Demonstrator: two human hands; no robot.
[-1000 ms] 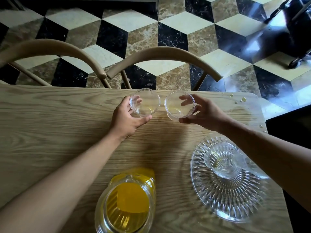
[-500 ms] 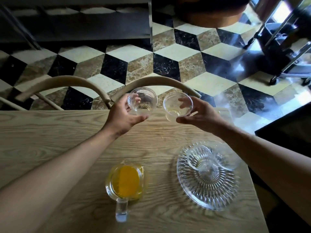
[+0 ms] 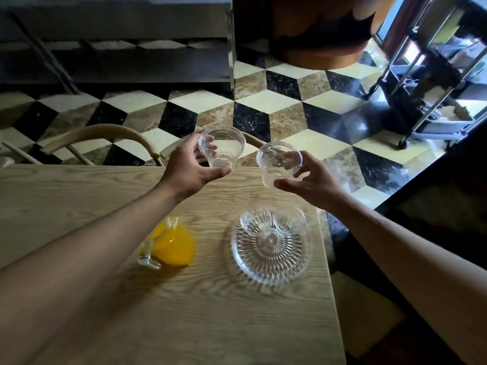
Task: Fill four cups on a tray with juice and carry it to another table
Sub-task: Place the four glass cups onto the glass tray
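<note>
wooden table (image 3: 237, 312), cube-patterned marble floor (image 3: 263, 106)

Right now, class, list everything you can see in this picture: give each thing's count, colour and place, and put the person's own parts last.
Cups in hands: 2, clear, one in each hand, held over the table's far edge.
Cups on tray: 2, clear, far side of tray.
Tray: 1, clear ribbed glass, table's right side.
Jug: 1, clear with orange juice, left of tray.
Table: 1, light wood.
Chairs: light wood, beyond the table; count unclear.
Left hand: grips a cup.
Right hand: grips a cup.
</note>
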